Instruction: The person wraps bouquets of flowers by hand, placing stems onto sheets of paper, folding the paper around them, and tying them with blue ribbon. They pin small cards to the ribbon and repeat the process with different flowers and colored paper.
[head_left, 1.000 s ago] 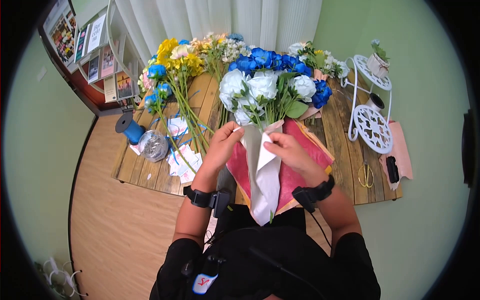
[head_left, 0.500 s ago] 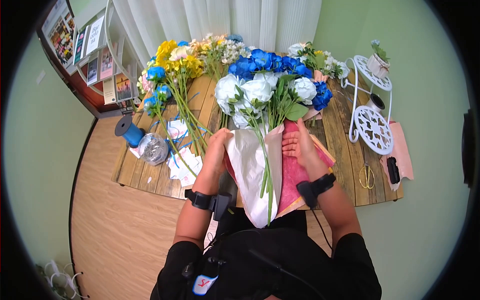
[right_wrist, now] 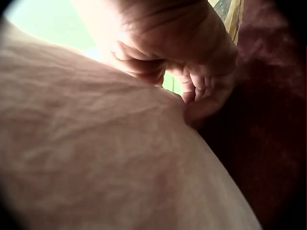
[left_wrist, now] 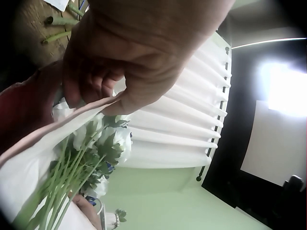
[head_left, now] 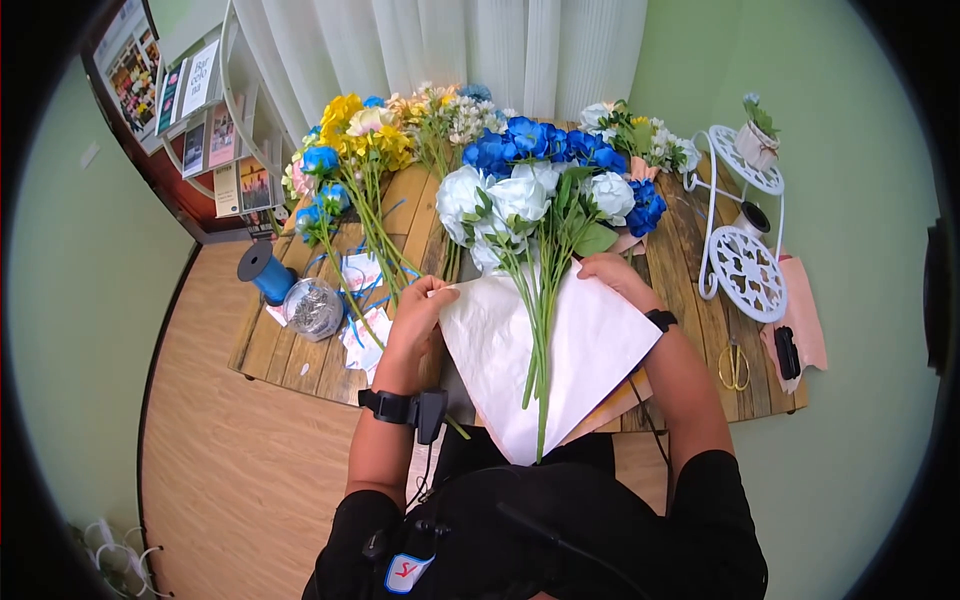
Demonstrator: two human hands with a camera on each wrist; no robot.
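The wooden table (head_left: 690, 375) stands before you, and it is the largest thing here. Over its near edge, in front of your body, lies the white sheet of paper (head_left: 485, 340), opened wide, with its lower corner pointing to you. A dark red sheet (right_wrist: 271, 100) is beneath it, as the right wrist view shows. The bouquet (head_left: 520, 195) is in the middle, white blooms away from you, and its green stems (head_left: 541, 345) run down over the white paper. Blue flowers (head_left: 540, 145) are just behind the white ones.

To the left are yellow flowers (head_left: 345, 120) with long stems; to the right is a white metal stand (head_left: 745, 275).

Your left hand (head_left: 418, 312) pinches the left edge of the white sheet between thumb and fingers. Your right hand (head_left: 618, 278) grips the same sheet at its upper right edge, with the fingers curled.

Smaller, on the left side, are the blue spool (head_left: 265, 270) and, touching or very near it, the clear jar (head_left: 312, 308). The gold-handled scissors (head_left: 734, 370) lie on the right, below the stand.
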